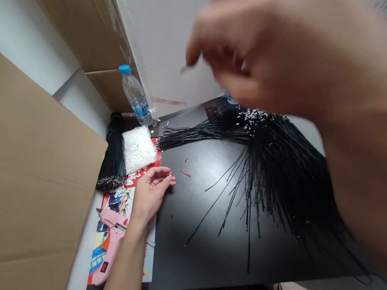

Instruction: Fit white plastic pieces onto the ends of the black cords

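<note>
My left hand (151, 191) rests over the left part of the dark table, its fingertips pinched together around what looks like a small white piece (170, 174). Raised close to the camera, my right hand (254, 42) is blurred. Its fingers are curled, and a thin pale tip (184, 69) juts out at the index finger; what it belongs to is unclear. Below it, a large bundle of black wires (286, 174) fans across the table, with many small white ends (253, 118) at its top. Another strand of black wires (199, 134) stretches left from there.
A clear bag of white pieces (139, 148) lies beside another black wire bundle (112, 153). Behind stands a water bottle (136, 95). A pink glue gun (112, 246) lies on printed paper (150, 264). Cardboard (31, 190) walls the left side. Red scraps (185, 173) dot the table (197, 262).
</note>
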`<state>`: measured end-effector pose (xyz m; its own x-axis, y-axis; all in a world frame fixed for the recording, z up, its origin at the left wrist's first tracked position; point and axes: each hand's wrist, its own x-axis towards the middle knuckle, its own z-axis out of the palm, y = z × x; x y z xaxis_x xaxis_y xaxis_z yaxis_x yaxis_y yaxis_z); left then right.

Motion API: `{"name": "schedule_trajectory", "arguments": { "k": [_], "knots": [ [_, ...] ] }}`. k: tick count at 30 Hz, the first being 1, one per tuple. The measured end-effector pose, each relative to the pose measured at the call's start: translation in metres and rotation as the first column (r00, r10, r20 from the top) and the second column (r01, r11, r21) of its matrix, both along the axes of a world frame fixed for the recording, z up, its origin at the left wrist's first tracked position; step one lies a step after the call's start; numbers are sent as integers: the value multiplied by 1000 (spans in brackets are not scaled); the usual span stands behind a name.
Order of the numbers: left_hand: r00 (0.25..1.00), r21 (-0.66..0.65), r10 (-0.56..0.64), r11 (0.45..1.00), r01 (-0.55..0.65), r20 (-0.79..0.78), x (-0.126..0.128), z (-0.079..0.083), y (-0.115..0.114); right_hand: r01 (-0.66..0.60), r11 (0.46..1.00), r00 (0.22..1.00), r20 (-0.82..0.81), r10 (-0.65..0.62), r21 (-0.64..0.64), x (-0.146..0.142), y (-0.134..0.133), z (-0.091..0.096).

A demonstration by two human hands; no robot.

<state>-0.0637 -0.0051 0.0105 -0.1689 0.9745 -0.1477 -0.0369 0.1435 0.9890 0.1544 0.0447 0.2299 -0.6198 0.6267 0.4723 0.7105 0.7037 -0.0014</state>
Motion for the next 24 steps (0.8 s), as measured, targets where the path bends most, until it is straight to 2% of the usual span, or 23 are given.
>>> {"name": "schedule_trajectory", "arguments": {
  "k": [1,2,3,5,7,9,11,13,16,20,24],
  "knots": [
    [1000,7,-6,1000,6,6,1,-1,0,48,997,983,173,-57,54,-4,0,-12],
    [1000,16,-11,1000,11,8,1,-1,0,59,996,959,275,-74,64,-8,1,-28],
    [1000,26,-15,1000,15,8,2,-2,0,57,998,954,295,-58,11,-10,2,-49],
    [1000,48,-22,999,21,3,5,-3,1,-38,986,983,169,66,-161,-12,4,-97],
    [999,70,-35,997,36,-9,8,-5,1,-134,943,990,-4,140,-305,-11,3,-144],
    [997,95,-52,994,57,-54,11,-7,1,-186,889,979,-156,132,-417,-11,-3,-182],
    [989,120,-80,988,95,-127,12,-10,1,-202,843,962,-264,74,-499,-12,-10,-208],
    [974,133,-116,981,144,-197,14,-12,0,-203,812,949,-316,24,-548,-14,-16,-222],
    [953,136,-171,968,209,-249,16,-13,0,-213,798,932,-363,-8,-564,-15,-20,-230],
    [951,139,-214,959,249,-225,18,-17,1,-212,787,903,-425,-69,-579,-16,-19,-234],
    [964,167,-198,959,228,-178,18,-18,2,-215,798,904,-425,-56,-562,-15,-19,-235]
  ]
}}
